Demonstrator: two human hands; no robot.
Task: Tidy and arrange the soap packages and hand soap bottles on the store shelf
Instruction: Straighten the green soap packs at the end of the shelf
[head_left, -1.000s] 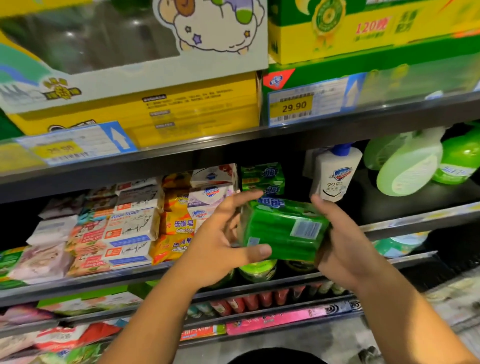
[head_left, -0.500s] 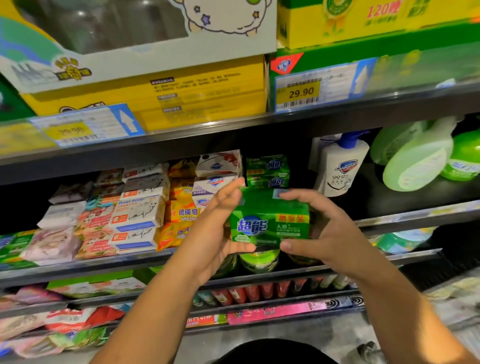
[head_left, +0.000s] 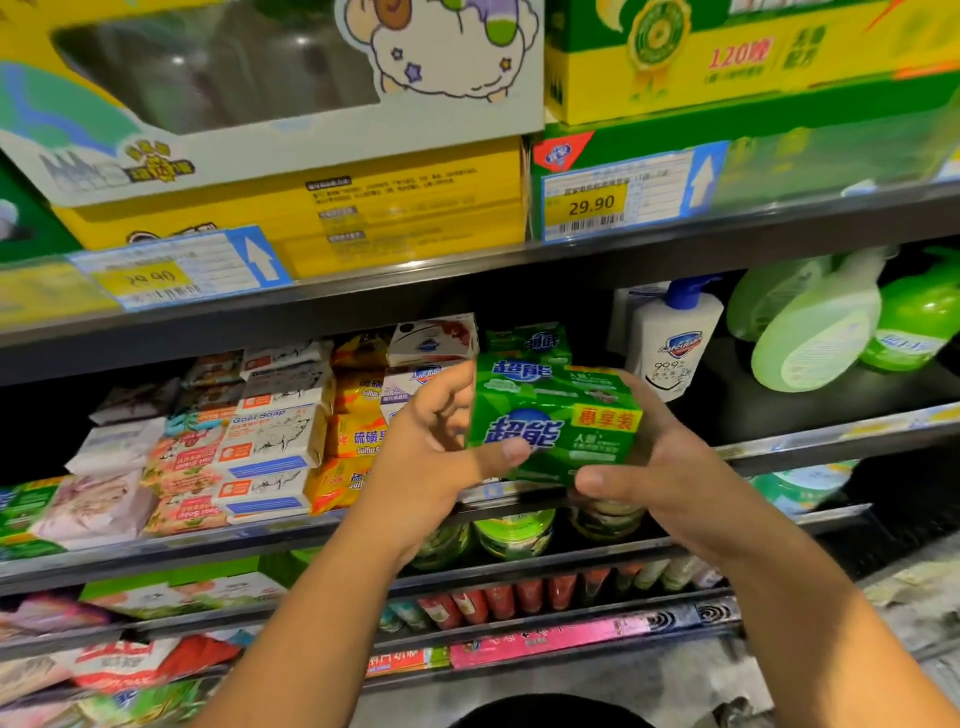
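Holding a green soap pack (head_left: 556, 421) in both hands, the person has it in the air in front of the middle shelf (head_left: 831, 439), above the front rail and not resting on it.

Left hand (head_left: 431, 457): grip closed round the pack's left end, thumb laid across the lower front face, fingers curled behind.

Right hand (head_left: 670, 467): grip closed round the right end, thumb under the lower right corner, fingers reaching up behind the top edge.

The pack is roughly level, with its printed front turned to the camera and blue characters and a yellow-and-red panel legible.

Directly behind it, a second green pack (head_left: 530, 343) of the same brand sits on the shelf. Contact between the two cannot be determined.

Left of the hands on the same shelf:
- white soap boxes (head_left: 431, 338), stacked
- yellow sulfur soap packs (head_left: 358, 436)
- goat soap boxes (head_left: 270, 436), stacked flat
- pale wrapped bars (head_left: 104, 499) further left

Right of the hands: a white hand soap bottle (head_left: 675, 343) with a blue pump stands upright. Pale green bottles (head_left: 815, 332) lie tilted beside it, near a brighter green bottle (head_left: 914, 322).

On the shelf above are yellow cartons (head_left: 363, 208) and a price tag (head_left: 592, 205) reading 29.90.
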